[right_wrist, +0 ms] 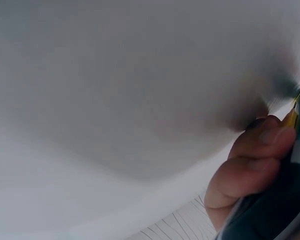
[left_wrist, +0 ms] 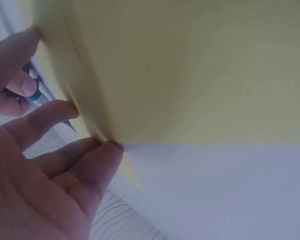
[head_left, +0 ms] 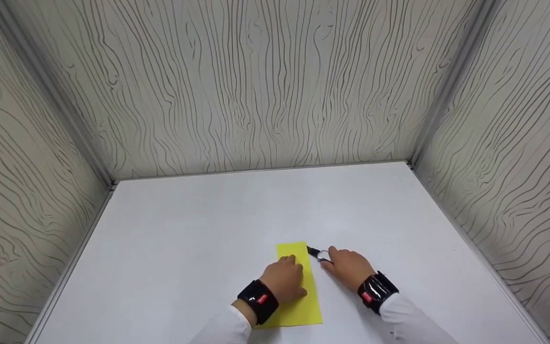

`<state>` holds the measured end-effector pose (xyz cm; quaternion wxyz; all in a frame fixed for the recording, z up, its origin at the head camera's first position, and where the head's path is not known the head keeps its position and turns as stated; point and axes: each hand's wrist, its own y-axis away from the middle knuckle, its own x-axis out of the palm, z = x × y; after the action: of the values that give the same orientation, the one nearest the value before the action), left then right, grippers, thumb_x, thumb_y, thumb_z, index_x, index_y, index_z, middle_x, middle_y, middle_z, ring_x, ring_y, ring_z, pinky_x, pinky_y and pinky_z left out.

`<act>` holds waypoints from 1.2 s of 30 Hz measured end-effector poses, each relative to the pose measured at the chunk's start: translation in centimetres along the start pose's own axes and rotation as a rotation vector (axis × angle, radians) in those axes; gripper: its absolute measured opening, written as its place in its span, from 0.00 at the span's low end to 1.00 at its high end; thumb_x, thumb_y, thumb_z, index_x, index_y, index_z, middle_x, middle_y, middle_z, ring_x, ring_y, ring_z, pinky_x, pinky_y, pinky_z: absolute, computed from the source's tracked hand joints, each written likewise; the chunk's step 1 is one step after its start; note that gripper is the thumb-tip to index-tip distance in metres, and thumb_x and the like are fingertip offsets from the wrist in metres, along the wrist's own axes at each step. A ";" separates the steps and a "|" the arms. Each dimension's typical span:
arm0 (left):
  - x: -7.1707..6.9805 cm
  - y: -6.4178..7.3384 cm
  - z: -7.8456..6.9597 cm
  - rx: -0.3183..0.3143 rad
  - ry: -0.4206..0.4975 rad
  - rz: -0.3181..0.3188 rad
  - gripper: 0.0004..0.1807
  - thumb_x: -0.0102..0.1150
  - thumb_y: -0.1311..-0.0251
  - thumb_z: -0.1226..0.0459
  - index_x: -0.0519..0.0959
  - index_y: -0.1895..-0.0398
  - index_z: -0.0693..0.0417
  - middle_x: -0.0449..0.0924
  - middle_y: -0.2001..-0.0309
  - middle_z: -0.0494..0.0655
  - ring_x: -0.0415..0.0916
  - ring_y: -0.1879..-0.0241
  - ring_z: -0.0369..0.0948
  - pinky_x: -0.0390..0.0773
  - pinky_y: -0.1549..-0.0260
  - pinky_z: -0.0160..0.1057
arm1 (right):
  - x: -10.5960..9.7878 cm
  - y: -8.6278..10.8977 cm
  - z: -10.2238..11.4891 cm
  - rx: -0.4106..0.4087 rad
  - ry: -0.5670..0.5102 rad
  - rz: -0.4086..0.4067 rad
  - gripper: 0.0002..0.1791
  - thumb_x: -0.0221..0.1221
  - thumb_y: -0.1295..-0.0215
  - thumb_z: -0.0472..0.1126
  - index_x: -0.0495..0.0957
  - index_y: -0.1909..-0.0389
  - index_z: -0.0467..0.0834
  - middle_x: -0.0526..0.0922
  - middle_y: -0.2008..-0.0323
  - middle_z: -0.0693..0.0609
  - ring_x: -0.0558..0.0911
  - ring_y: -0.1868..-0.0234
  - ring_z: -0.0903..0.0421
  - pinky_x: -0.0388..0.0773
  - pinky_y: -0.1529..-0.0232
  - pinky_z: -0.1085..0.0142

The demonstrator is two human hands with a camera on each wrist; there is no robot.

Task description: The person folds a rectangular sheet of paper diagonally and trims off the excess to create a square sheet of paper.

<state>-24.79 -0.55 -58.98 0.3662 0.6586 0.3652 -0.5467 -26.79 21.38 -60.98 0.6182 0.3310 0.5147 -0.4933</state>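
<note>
A long strip-like sheet of yellow paper (head_left: 311,306) lies lengthwise on the white table. My left hand (head_left: 282,282) is spread over it, fingertips pressing on the paper; in the left wrist view they rest by a faint ridge in the yellow paper (left_wrist: 190,65). To the right of the sheet, my right hand (head_left: 350,268) grips a hand tool (head_left: 314,252) with a dark narrow end and a whitish part. That dark end meets the paper's right edge near the far corner. In the right wrist view the tool (right_wrist: 270,210) shows dark and teal parts, its kind unclear.
The white table (head_left: 184,229) spreads around the sheet on all sides. Wood-grain patterned panels (head_left: 265,86) stand behind it and at both sides, joined by grey metal posts (head_left: 442,95). Black bands (head_left: 377,290) wrap both wrists over white sleeves.
</note>
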 end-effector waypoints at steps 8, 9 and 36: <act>-0.4 0.2 -0.2 -0.011 0.012 0.030 0.29 0.76 0.39 0.45 0.88 0.42 0.55 0.83 0.33 0.57 0.82 0.35 0.53 0.86 0.38 0.51 | 0.0 0.2 0.0 0.033 -0.011 0.010 0.17 0.65 0.23 0.52 0.73 0.64 0.44 0.74 0.79 0.51 0.73 0.78 0.53 0.76 0.72 0.53; -0.4 0.3 -0.2 -0.011 0.010 0.029 0.29 0.76 0.39 0.45 0.88 0.42 0.55 0.83 0.33 0.57 0.82 0.35 0.53 0.85 0.38 0.51 | -0.1 0.2 0.0 0.031 -0.014 0.005 0.17 0.65 0.23 0.52 0.73 0.64 0.44 0.74 0.79 0.51 0.73 0.78 0.53 0.75 0.72 0.53; -0.4 0.1 0.0 0.006 0.030 0.039 0.27 0.74 0.36 0.48 0.88 0.43 0.57 0.82 0.31 0.58 0.80 0.32 0.53 0.84 0.35 0.51 | 0.0 -0.6 -0.5 0.060 0.020 -0.026 0.20 0.64 0.22 0.52 0.75 0.60 0.38 0.78 0.77 0.46 0.80 0.77 0.46 0.80 0.72 0.48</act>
<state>-24.74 -0.61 -58.58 0.3694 0.6749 0.3561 -0.5303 -27.54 21.61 -61.03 0.5964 0.3474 0.5102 -0.5132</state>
